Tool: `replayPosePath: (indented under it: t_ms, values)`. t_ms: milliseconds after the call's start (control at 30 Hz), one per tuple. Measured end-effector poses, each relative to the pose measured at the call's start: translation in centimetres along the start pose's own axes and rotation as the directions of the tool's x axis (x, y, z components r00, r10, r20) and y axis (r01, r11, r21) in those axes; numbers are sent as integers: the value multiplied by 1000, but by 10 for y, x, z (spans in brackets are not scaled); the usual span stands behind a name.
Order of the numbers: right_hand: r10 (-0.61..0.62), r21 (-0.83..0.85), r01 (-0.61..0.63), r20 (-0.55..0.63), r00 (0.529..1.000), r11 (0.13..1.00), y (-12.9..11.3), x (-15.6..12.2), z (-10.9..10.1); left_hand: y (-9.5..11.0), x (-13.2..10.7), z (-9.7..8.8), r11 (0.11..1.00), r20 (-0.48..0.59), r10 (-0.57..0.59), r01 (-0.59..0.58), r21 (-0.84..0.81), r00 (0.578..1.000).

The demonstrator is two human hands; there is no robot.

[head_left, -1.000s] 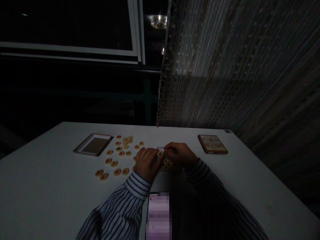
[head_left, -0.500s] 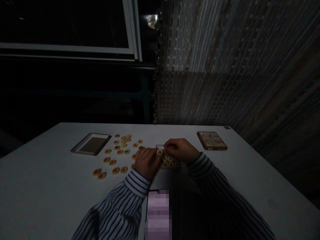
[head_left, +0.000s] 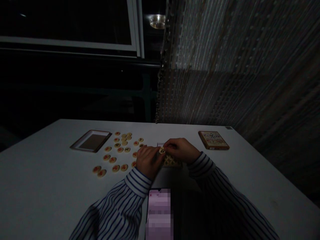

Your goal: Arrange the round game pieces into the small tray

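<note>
Small round cream wooden game disc (head_left: pixel 161 150), black mark on its face, slightly tilted, pinched between fingertips of left grip (head_left: pixel 147 161) and right grip (head_left: pixel 181 150), mid white desk (head_left: pixel 50 186). Just under it sits a tight block of matching cream discs (head_left: pixel 170 161), face up, marks red and black, partly hidden.

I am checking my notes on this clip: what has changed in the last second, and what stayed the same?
The left hand keeps a round piece pinched and has carried it slightly toward the right hand, whose fingertips now meet it. Nothing was let go. The loose pieces, tray, box and phone stayed in place.
</note>
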State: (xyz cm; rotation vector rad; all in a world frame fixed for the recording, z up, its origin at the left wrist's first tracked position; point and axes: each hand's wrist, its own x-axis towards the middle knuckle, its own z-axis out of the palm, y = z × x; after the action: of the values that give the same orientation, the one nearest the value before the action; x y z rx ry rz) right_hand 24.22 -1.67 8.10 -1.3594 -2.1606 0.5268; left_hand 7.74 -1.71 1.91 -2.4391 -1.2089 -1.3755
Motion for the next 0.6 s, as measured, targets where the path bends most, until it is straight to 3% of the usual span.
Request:
replayPosePath:
  t_ms: [167, 333, 467, 600]
  values:
    - [-4, 35, 4, -16, 1000, 999, -1, 0, 1, 1, 0, 1, 999, -25, -27, 26, -40, 999]
    - [-22, 29, 23, -32, 999, 999, 0, 0, 0, 1, 0, 0, 977, 12, -99, 100, -187, 995]
    - [-48, 13, 48, -31, 998, 999, 2, 0, -2, 2, -1, 1, 908, 70, -220, 231, -349, 973]
    - [-57, 1, 57, -22, 998, 998, 2, 0, -3, 4, -2, 2, 798, 132, -358, 376, -470, 924]
